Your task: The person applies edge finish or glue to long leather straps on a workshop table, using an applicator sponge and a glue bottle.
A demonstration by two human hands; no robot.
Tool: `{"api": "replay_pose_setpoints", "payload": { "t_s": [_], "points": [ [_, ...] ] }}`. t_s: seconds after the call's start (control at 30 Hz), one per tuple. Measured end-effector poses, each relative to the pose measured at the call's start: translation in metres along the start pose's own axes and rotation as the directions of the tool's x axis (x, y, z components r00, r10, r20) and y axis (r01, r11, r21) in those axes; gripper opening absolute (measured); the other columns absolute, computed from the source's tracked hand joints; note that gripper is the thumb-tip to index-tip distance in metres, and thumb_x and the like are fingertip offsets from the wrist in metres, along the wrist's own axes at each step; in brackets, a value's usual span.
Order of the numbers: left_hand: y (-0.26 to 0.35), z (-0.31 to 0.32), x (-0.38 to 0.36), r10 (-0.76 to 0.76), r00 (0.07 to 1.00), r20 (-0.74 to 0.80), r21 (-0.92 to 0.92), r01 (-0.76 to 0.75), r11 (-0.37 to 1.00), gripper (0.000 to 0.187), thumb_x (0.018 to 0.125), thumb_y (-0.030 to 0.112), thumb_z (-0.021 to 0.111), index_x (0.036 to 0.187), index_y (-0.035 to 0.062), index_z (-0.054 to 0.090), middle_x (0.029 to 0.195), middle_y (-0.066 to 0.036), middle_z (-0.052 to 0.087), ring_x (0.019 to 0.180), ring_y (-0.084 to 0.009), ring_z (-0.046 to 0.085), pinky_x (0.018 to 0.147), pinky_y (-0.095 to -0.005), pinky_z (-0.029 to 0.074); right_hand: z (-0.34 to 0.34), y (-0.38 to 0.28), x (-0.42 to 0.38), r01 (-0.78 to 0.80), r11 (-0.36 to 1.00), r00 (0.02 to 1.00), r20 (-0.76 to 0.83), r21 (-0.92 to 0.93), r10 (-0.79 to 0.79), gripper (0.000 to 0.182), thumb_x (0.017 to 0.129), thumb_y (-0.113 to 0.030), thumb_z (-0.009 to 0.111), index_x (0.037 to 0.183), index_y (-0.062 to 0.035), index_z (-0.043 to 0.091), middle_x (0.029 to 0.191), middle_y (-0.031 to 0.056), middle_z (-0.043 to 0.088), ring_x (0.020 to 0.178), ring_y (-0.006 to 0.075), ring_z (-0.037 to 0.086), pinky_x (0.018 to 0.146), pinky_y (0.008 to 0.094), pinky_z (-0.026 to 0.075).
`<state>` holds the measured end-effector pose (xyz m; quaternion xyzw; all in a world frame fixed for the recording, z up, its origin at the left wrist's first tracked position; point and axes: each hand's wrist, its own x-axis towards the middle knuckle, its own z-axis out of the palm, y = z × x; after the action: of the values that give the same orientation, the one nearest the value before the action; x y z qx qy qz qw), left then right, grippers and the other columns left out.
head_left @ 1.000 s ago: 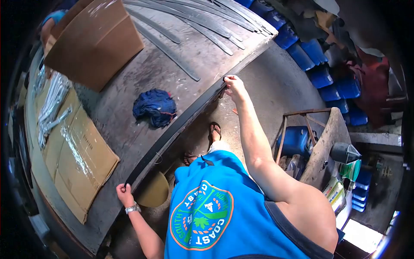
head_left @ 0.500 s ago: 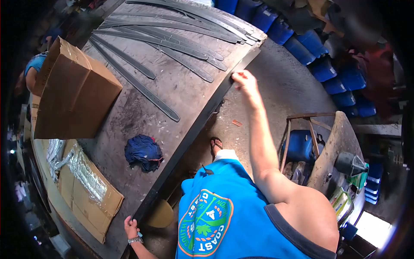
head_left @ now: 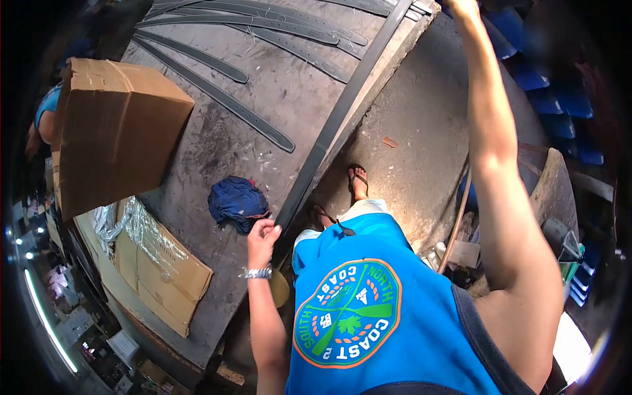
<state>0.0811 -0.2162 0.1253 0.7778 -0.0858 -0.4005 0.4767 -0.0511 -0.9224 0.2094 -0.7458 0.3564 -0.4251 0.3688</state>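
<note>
A long dark belt strap runs along the near edge of the worktable. My left hand, with a metal watch at the wrist, has its fingers closed at the strap's lower end. The strap's other end runs out at the top of the view. My right hand is at the top edge by the table's corner, its fingers mostly cut off, so what it holds is hidden. Several dark belt straps with punched holes and rounded tips lie fanned across the table. A crumpled blue cloth lies beside my left hand.
An upright cardboard box stands on the table's left side, with another person's arm behind it. Flattened cardboard with shiny tape lies below the box. Blue containers line the right. A wooden-topped stand is at my right.
Both hands have moved up and right in view, the right reaching the top edge. The dark strap now lies farther onto the tabletop. The camera view has shifted.
</note>
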Motion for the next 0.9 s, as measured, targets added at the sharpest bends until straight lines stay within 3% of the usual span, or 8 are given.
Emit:
{"api": "replay_pose_setpoints", "payload": {
  "t_s": [0.1,0.17,0.23,0.3,0.4,0.5,0.73,0.9],
  "points": [
    [0.023,0.028,0.014,0.067,0.991,0.119,-0.01,-0.066,0.998,0.037,0.086,0.006,0.071,0.122,0.0022,0.063,0.086,0.001,0.064,0.075,-0.0055,0.056,0.068,-0.0208,0.046,0.026,0.013,-0.111,0.044,0.997,0.996,0.081,-0.059,-0.04,0.026,0.091,-0.03,0.071,0.1,-0.0064,0.066,0.087,-0.0033,0.063,0.079,0.0053,0.055,0.072,0.0227,0.046],
    [0.024,0.029,0.02,0.103,0.977,0.188,0.09,-0.122,0.989,0.044,0.086,0.008,0.071,0.129,0.0051,0.063,0.085,0.001,0.064,0.072,-0.006,0.054,0.067,-0.0216,0.046,0.056,-0.014,-0.226,-0.204,0.978,0.946,0.268,0.05,0.183,0.018,0.089,-0.02,0.073,0.099,-0.0064,0.066,0.088,-0.0022,0.064,0.083,0.0082,0.057,0.076,0.0248,0.048],
    [0.021,0.024,0.029,0.152,0.958,0.245,0.301,-0.224,0.927,0.047,0.085,0.011,0.071,0.131,0.0084,0.063,0.083,0.0,0.064,0.071,-0.0065,0.053,0.065,-0.0228,0.046,0.092,-0.032,-0.317,-0.205,0.978,0.95,0.232,-0.031,0.207,0.014,0.085,-0.015,0.068,0.096,-0.0064,0.068,0.082,0.0024,0.068,0.079,0.0111,0.063,0.075,0.0286,0.052],
    [0.019,0.02,0.035,0.211,0.933,0.292,0.282,-0.295,0.913,0.046,0.085,0.015,0.072,0.13,0.0104,0.064,0.082,0.0,0.063,0.07,-0.007,0.052,0.065,-0.0239,0.046,0.116,-0.069,-0.365,-0.416,0.906,0.875,0.237,-0.078,0.422,0.013,0.088,-0.012,0.069,0.099,-0.0054,0.069,0.089,0.0031,0.071,0.085,0.0103,0.065,0.079,0.0277,0.052],
    [0.014,0.015,0.04,0.256,0.907,0.335,0.263,-0.351,0.899,0.045,0.087,0.019,0.071,0.13,0.01,0.064,0.08,-0.001,0.063,0.069,-0.0077,0.052,0.066,-0.0247,0.046,0.146,-0.09,-0.392,-0.325,0.932,0.919,0.177,-0.159,0.351,0.014,0.087,-0.01,0.069,0.1,-0.0043,0.068,0.089,0.0077,0.071,0.084,0.0135,0.067,0.077,0.0286,0.053],
    [0.008,0.013,0.043,0.241,0.898,0.367,0.25,-0.345,0.905,0.043,0.088,0.019,0.069,0.13,0.0085,0.064,0.086,-0.003,0.067,0.073,-0.0082,0.055,0.07,-0.0251,0.048,0.164,-0.1,-0.4,-0.132,0.971,0.964,0.201,-0.197,0.172,0.01,0.083,-0.009,0.067,0.091,-0.0041,0.065,0.088,0.0146,0.065,0.086,0.0335,0.065,0.075,0.041,0.052],
    [0.005,0.012,0.048,0.239,0.892,0.384,0.167,-0.322,0.932,0.038,0.093,0.014,0.061,0.13,0.0057,0.063,0.113,-0.013,0.072,0.094,-0.0129,0.066,0.085,-0.028,0.05,0.171,-0.13,-0.449,0.074,0.95,0.941,0.338,-0.302,0.034,0.011,0.079,-0.005,0.067,0.089,-0.0037,0.062,0.084,0.0144,0.062,0.087,0.0346,0.063,0.078,0.0451,0.051],
    [-0.001,0.008,0.051,0.278,0.863,0.422,0.176,-0.379,0.909,0.038,0.094,0.013,0.058,0.131,0.0059,0.061,0.121,-0.014,0.069,0.101,-0.0167,0.067,0.09,-0.0289,0.049,0.176,-0.129,-0.429,0.065,0.94,0.977,0.214,-0.334,0.008,0.01,0.078,-0.004,0.066,0.086,-0.0046,0.06,0.084,0.0146,0.061,0.086,0.0359,0.061,0.076,0.0462,0.051]
  ]
}}
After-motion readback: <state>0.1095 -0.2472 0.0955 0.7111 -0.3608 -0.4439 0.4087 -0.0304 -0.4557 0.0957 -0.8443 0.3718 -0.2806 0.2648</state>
